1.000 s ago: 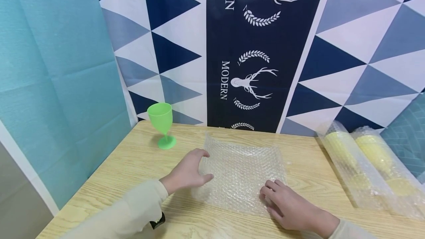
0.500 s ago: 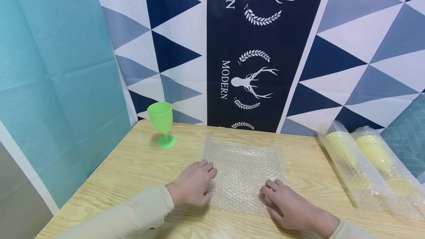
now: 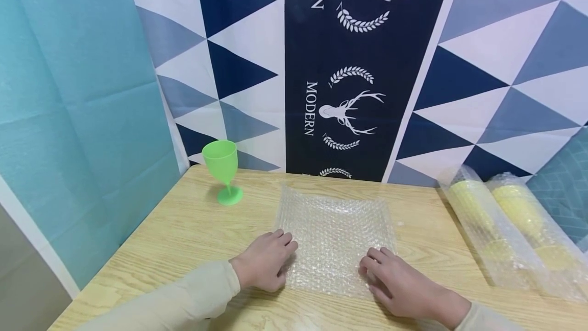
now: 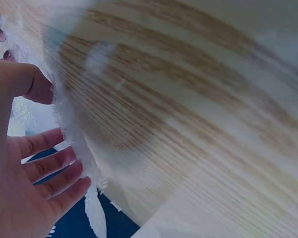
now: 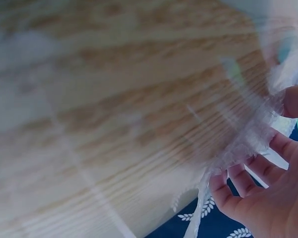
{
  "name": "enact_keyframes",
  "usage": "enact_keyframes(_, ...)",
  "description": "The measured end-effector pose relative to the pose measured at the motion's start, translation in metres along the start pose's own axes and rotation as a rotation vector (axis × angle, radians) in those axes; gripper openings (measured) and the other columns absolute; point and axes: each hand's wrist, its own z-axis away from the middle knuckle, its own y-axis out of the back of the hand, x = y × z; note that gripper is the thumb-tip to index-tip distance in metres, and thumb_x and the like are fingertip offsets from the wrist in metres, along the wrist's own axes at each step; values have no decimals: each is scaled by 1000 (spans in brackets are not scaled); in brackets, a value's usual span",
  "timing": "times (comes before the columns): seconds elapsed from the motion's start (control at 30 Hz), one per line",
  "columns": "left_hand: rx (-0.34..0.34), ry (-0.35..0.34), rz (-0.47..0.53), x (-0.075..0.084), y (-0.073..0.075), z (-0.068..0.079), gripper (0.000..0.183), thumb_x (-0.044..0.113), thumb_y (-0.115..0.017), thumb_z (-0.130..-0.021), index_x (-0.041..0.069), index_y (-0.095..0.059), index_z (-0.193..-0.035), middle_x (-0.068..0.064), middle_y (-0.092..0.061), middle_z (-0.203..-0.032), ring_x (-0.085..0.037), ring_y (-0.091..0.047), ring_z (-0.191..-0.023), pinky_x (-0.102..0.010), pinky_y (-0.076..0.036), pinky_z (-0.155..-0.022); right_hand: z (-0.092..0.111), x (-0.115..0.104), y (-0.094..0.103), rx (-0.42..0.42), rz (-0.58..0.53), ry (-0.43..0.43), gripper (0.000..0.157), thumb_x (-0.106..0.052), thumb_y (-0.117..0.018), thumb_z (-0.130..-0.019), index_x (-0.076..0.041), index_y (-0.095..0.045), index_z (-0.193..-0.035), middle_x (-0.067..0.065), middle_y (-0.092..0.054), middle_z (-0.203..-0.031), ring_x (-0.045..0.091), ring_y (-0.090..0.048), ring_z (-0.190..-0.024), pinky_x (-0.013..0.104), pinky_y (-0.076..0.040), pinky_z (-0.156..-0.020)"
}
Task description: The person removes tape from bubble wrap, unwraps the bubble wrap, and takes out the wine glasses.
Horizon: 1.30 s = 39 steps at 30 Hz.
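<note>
A sheet of clear bubble wrap (image 3: 337,244) lies spread on the wooden table (image 3: 197,239), its far edge curling up a little. My left hand (image 3: 265,262) rests at the sheet's left side, fingertips on its edge. At the right side my right hand (image 3: 399,282) touches the sheet with relaxed, slightly bent fingers. In the left wrist view the fingers of the left hand (image 4: 35,173) reach the wrap (image 4: 74,134) with their tips, thumb apart from them. The right wrist view has the fingertips of the right hand (image 5: 268,193) against the wrap (image 5: 243,141).
A green plastic goblet (image 3: 222,165) stands upright at the back left of the table. Two yellow objects wrapped in bubble wrap (image 3: 482,223) (image 3: 533,218) lie at the right edge. Behind hangs a patterned cloth (image 3: 340,65), with a turquoise cloth (image 3: 87,116) on the left.
My left hand has turned from a spread thumb and fingers to palm-down, and come down at the sheet's left edge. The right hand has stayed in place.
</note>
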Motion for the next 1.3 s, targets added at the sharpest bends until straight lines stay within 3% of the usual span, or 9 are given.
enact_keyframes(0.53,-19,-39,94,-2,-6,-3,37,25,-66,-70,17,-55,-104,6,-53,-89,-8,-44,-75,-18,-42,-65,-3,1,6,-88,-21,20,25,-17,-69,-83,-23,-55,-103,-14,-48,-96,1,-39,-85,23,-43,-68)
enact_keyframes(0.73,-14,-44,78,-2,-9,-5,38,27,-67,-69,18,-54,-103,7,-53,-90,-8,-45,-76,-18,-43,-65,-6,-1,12,-116,-8,25,23,-17,-70,-83,-20,-56,-101,-12,-49,-94,2,-42,-84,24,-45,-69)
enact_keyframes(1.3,-7,-52,76,-1,-10,-8,36,25,-66,-70,18,-55,-104,7,-54,-91,-8,-44,-76,-18,-42,-62,-1,5,22,56,87,105,37,-8,-77,-67,-17,-58,-98,-9,-53,-92,3,-45,-79,22,-43,-63)
